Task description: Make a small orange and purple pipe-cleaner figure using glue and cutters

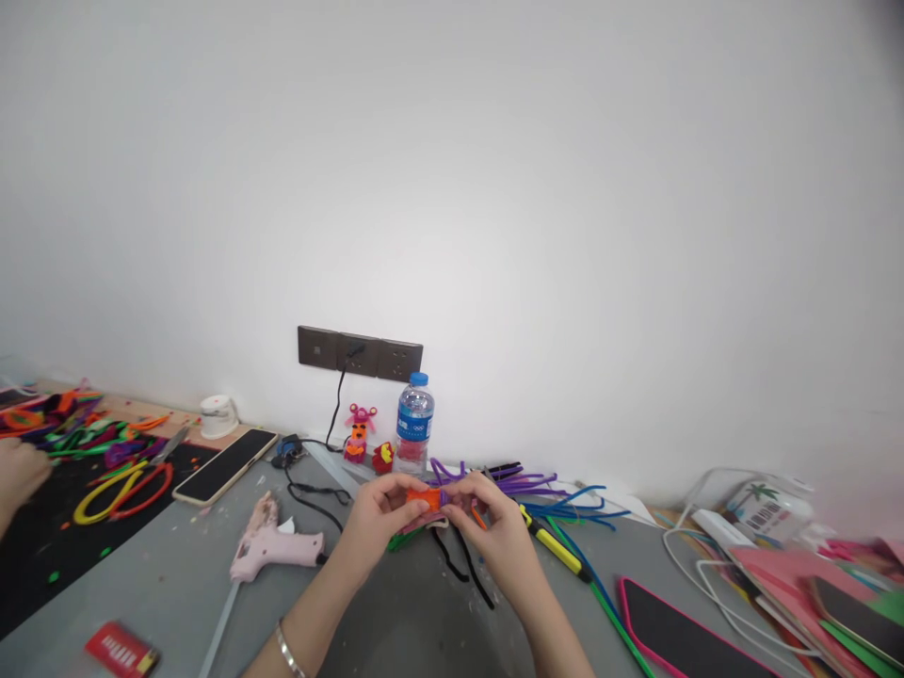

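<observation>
Over the middle of the grey table, my left hand (378, 523) pinches a small orange and purple pipe-cleaner piece (424, 499) between thumb and fingers. On its other side my right hand (491, 513) is closed on the purple end of the same piece, and a short orange end shows by its fingers. My fingertips hide part of the piece. Black pipe cleaners (473, 570) lie on the table beneath my hands. Behind them are loose purple pipe cleaners (526, 483) and blue ones (586, 508).
Left of me lie a pink glue gun (275, 549), a phone (226, 465), scissors (117, 494) and a red packet (122, 650). A water bottle (414, 424) and a pink-orange figure (356, 438) stand by the wall. Another person's hand (21, 476) shows at left. Right are a yellow-black pen-like tool (557, 549) and a pink-edged tablet (685, 631).
</observation>
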`<state>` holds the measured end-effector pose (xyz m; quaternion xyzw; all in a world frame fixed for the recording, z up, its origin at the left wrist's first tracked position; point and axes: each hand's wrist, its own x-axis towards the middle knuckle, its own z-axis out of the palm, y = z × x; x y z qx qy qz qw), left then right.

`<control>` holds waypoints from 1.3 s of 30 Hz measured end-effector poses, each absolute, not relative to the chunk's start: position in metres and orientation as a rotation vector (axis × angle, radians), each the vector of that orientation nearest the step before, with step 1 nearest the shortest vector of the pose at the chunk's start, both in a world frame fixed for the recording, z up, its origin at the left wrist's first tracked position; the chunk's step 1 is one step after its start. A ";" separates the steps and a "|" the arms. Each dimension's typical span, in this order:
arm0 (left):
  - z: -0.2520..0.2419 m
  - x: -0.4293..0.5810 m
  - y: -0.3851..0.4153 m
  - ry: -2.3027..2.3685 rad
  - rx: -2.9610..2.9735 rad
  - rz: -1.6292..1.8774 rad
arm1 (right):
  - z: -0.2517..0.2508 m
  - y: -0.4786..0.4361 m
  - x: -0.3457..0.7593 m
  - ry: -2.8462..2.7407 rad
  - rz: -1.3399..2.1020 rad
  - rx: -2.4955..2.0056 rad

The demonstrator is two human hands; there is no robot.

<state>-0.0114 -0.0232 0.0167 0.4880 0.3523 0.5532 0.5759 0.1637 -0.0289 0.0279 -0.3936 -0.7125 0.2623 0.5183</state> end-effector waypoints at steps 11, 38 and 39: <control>0.016 -0.007 -0.023 0.806 0.861 1.211 | 0.025 -0.029 0.181 -1.512 0.702 -0.994; -0.002 -0.006 -0.015 1.038 1.410 1.093 | 0.036 -0.038 0.174 -1.584 0.647 -1.040; -0.002 -0.007 -0.015 1.097 1.438 1.153 | 0.037 -0.039 0.173 -1.590 0.639 -1.035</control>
